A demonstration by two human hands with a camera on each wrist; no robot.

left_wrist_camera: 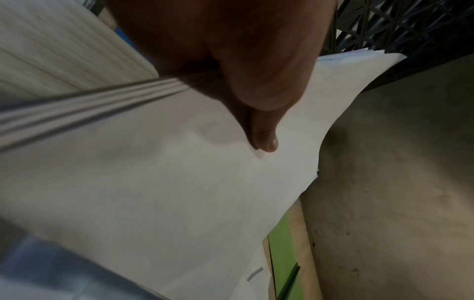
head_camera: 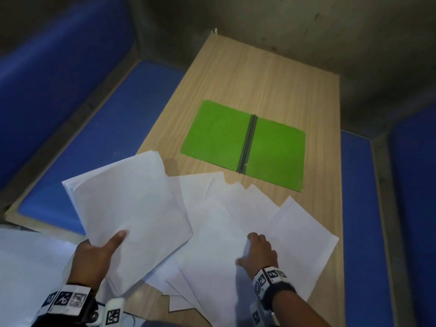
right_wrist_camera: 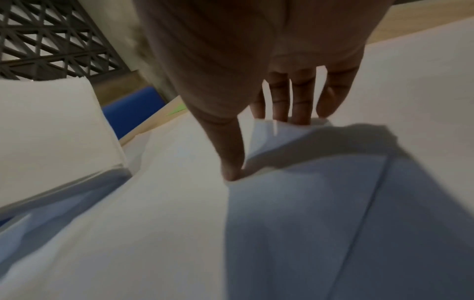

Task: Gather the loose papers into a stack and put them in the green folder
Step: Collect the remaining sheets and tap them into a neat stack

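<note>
The green folder [head_camera: 217, 133] lies open and flat in the middle of the wooden table [head_camera: 271, 79], its dark spine [head_camera: 246, 142] running down the centre. My left hand [head_camera: 99, 251] grips a stack of white papers [head_camera: 132, 208] at its near corner and holds it above the table's left edge, thumb [left_wrist_camera: 266, 140] on top. Several loose sheets [head_camera: 212, 232] lie fanned out in front of the folder. My right hand [head_camera: 257, 251] rests on them and pinches up the edge of one sheet [right_wrist_camera: 269, 134] between thumb and fingers.
Blue cushioned benches run along the left [head_camera: 106, 128] and right [head_camera: 354, 208] of the table. A grey wall closes off the far end. The wrist views show a dark lattice crate [right_wrist_camera: 51, 40] in the background. More white paper [head_camera: 28, 267] lies at lower left.
</note>
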